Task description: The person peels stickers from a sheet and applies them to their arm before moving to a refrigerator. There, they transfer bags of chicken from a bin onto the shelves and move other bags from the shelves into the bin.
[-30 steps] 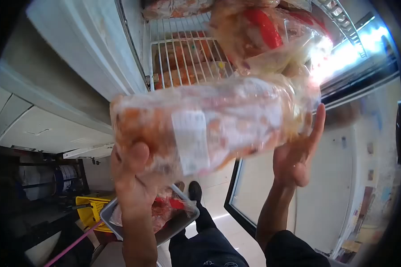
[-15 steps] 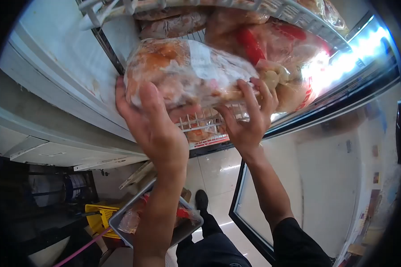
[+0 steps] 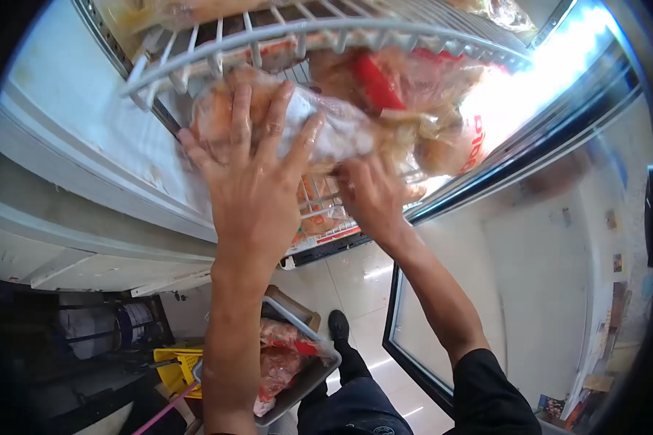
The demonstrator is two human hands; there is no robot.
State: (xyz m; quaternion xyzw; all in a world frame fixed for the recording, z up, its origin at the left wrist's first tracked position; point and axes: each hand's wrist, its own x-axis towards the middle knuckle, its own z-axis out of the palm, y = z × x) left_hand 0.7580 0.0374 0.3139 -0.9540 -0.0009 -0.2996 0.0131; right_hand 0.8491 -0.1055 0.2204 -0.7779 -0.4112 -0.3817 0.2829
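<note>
A clear plastic bag of meat [image 3: 341, 132] with a whitish patch lies on a wire shelf inside a lit upright fridge. My left hand [image 3: 254, 174] rests spread on the front of this bag, fingers stretched across it. At the bag's lower right, my right hand [image 3: 372, 192] is curled against its edge, with the fingertips partly hidden. Just right of it sits a larger bag of meat [image 3: 439, 90] with red markings, its gathered plastic close to my right hand.
A white wire shelf [image 3: 326, 27] curves above my hands. The fridge's glass door [image 3: 442, 326] stands open on the right. Below my left forearm is a grey tub [image 3: 313, 384] holding bagged meat [image 3: 279, 362], beside a yellow basket [image 3: 173, 375].
The bag has gone deeper onto the shelf. My left hand has shifted from cupping its lower left side to lying spread on its front. My right fingers have curled in.
</note>
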